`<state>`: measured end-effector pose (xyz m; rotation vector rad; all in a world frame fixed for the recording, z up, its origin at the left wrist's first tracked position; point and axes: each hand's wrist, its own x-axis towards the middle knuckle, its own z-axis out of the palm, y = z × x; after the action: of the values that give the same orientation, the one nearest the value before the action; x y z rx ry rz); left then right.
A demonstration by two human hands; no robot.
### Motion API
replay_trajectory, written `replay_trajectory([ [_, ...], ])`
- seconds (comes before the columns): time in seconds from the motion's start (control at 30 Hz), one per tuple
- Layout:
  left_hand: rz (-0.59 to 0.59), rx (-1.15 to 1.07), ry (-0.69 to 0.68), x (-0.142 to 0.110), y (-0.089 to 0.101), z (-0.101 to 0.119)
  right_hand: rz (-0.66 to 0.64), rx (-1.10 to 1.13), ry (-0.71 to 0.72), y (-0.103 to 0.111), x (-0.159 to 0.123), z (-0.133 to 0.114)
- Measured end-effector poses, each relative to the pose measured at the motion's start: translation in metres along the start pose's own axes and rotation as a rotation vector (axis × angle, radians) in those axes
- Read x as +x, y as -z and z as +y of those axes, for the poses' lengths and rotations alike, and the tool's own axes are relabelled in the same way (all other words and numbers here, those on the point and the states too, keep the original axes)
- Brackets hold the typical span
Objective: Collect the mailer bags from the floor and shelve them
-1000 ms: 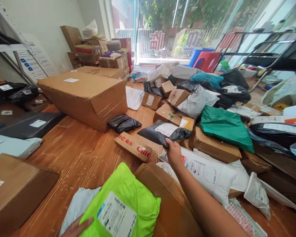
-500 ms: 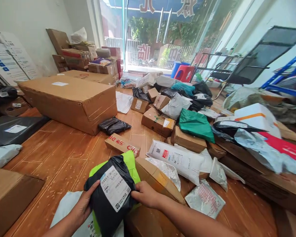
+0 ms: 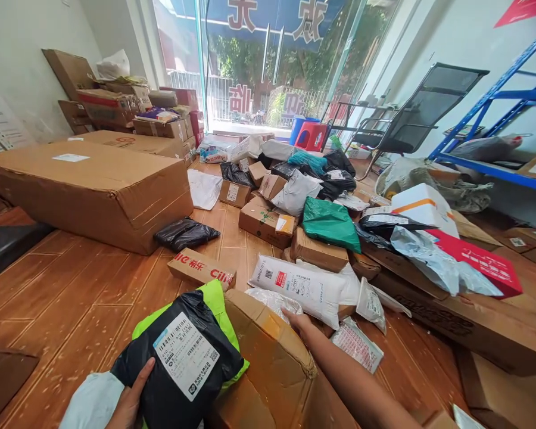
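My left hand [image 3: 134, 396] grips a black plastic mailing bag [image 3: 136, 342] at its lower left, thumb on top beside the white shipping label [image 3: 188, 357]. A lime-green mailing bag [image 3: 217, 304] lies under the black one, its edges showing. My right hand [image 3: 298, 322] is off the black bag and reaches to a crinkled whitish plastic parcel [image 3: 272, 300], touching its near edge; most of its fingers are hidden. Between my hands stands a taped brown carton [image 3: 268, 339]. A printed white pouch [image 3: 299, 286] lies just beyond my right hand.
A large carton [image 3: 134, 190] stands at left, with a small black parcel [image 3: 187, 233] beside it. Ahead lie a small printed box [image 3: 201, 268], a green bag [image 3: 330, 223] and many parcels. At right are a long carton [image 3: 455, 322], a chair [image 3: 406, 131] and blue shelving [image 3: 486, 164].
My right hand has let go of the black mailing bag and moved up and right to the whitish parcel. My left hand has brought the bags left and down. The view has turned right.
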<state>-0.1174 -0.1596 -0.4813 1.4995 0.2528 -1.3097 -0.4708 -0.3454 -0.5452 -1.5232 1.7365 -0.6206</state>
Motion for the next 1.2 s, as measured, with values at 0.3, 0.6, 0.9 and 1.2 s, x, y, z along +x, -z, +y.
replay_trajectory([
  [0.3,-0.1,0.129,0.029,-0.013,-0.003,0.027,0.062,0.222,0.145,0.06,-0.021,-0.048],
  [0.6,-0.198,0.142,0.124,-0.004,-0.026,0.012,-0.35,-0.738,0.949,0.029,-0.122,-0.081],
  [0.9,-0.242,0.148,0.12,-0.017,-0.033,0.024,-0.396,-0.415,0.752,0.017,-0.124,-0.027],
  [1.2,-0.23,0.207,0.085,-0.018,-0.049,0.026,-0.274,-0.452,-0.191,0.036,-0.087,-0.037],
])
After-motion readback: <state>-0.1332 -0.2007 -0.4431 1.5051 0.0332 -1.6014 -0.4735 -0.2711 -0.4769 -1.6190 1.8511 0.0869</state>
